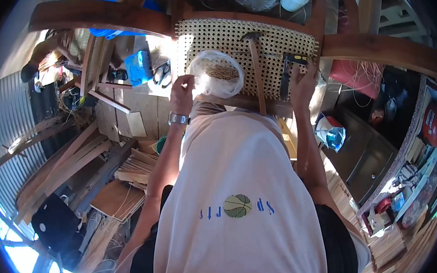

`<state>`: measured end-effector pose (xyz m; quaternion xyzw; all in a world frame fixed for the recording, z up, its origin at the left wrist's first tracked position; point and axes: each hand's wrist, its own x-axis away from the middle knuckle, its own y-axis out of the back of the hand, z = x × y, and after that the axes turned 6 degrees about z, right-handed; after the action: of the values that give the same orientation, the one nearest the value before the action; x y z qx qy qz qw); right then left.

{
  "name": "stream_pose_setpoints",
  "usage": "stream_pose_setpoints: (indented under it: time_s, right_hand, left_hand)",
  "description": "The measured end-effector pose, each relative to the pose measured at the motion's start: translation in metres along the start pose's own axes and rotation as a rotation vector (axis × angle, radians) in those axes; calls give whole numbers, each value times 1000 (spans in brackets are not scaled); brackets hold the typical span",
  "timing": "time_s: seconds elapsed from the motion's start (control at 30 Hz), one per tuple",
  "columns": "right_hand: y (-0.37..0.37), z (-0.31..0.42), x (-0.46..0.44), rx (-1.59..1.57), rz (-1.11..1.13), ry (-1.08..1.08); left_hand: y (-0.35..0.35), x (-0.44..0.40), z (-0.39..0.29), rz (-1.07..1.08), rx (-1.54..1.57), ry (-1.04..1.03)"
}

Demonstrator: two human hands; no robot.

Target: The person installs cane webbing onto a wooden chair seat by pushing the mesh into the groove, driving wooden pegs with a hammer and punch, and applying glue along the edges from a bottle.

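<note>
A woven cane panel (pixel 206 35) is set in a dark wooden chair frame. On it lie a hammer (pixel 257 70) with its handle toward me, a clear plastic bag (pixel 213 87) of thin tan pieces, a dark tool (pixel 285 80) and a yellow-and-black handled screwdriver (pixel 299 57). My left hand (pixel 182 93), with a watch at the wrist, is at the bag's left edge, fingers bent together; what they hold, if anything, is too small to make out. Beside the screwdriver handle, my right hand (pixel 303 87) rests at the panel's right edge with its fingers apart.
Curved wooden arms (pixel 102 18) extend from the chair on both sides. Another person's arm (pixel 43 53) is at the far left, near a second chair. A blue box (pixel 138 68) sits left of the panel. Wood strips (pixel 70 163) lie lower left; an open pouch (pixel 330 133) is right.
</note>
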<state>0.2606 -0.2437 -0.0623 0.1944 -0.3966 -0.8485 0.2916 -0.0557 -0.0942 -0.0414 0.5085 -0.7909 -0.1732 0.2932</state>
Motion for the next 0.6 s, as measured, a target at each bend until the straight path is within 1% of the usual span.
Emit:
stream_pose_setpoints:
  time_s: [0.03, 0.07, 0.13, 0.17, 0.2, 0.27, 0.3, 0.33, 0.4, 0.43, 0.47, 0.53, 0.57, 0.6]
  right_hand:
    - [3, 1, -8, -5, 31, -7]
    - [3, -1, -15, -19, 34, 9]
    - [3, -5, -31, 285, 133, 289]
    - [3, -7, -38, 252, 170, 318]
    - [0, -14, -48, 247, 164, 326]
    - [-4, -17, -65, 330, 264, 388]
    - [0, -13, -73, 399, 264, 458]
    - [5, -10, -80, 399, 262, 463]
    - [19, -3, -94, 509, 345, 630]
    - [23, -5, -99, 493, 230, 702]
    - [34, 8, -100, 500, 232, 700]
    - [76, 47, -102, 365, 487, 376]
    - [90, 59, -104, 324, 497, 340]
    - [101, 68, -105, 337, 505, 347]
  left_hand:
    - [-6, -1, 5, -33, 0, -83]
    - [-5, 0, -8, -10, -4, -114]
    - [-11, -5, -8, -34, -77, -208]
    - [-15, -9, -12, 9, -52, -176]
    - [-16, -10, -20, 17, -92, -166]
    - [-23, -15, -25, 15, -76, -229]
    - [-25, -18, -27, 8, -73, -230]
    - [-28, -20, -29, 26, -81, -264]
    - [-28, -29, -36, 45, -87, -302]
    - [-28, -32, -40, 26, -91, -357]
    - [-29, -35, -43, 7, -92, -411]
    - [-29, -41, -60, -7, -119, -438]
    - [-30, -43, -74, -14, -115, -536]
    - [-31, -45, -87, -25, -110, -631]
